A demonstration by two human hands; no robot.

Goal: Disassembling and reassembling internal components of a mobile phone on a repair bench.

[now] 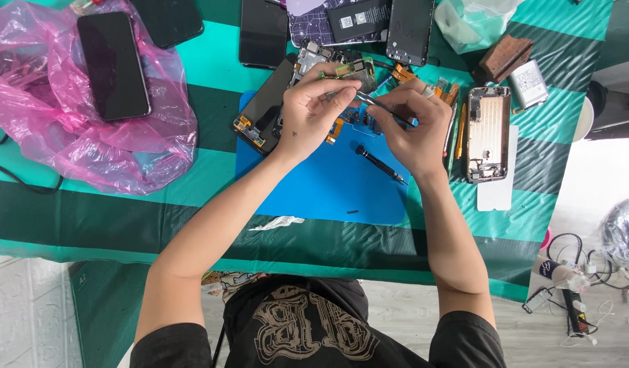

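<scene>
Nearest of all is the person's black printed shirt (307, 327), with both bare forearms reaching away over a table covered in a green-and-teal striped cloth (89, 218). A scrap of white paper (277, 222) lies on the cloth just near of a blue work mat (307, 184). On the mat, right of centre, rests a small black screwdriver (379, 163), untouched, close below the right hand. The left hand (314, 112) and the right hand (413, 126) meet over the far edge of the mat, both closed around a pair of slim metal tweezers (369, 102): the left pinches one end between thumb and fingers, the right grips the other end. Directly beneath them lies an opened phone (287, 95), its circuit board and orange connectors exposed, half on the mat. To the right sits another stripped phone frame (488, 133) with a white card beside it. Far left, a black phone (113, 65) rests on a crumpled pink plastic bag (82, 143). Along the far edge lie more dark phone panels (410, 27) and a brown block (505, 58).
</scene>
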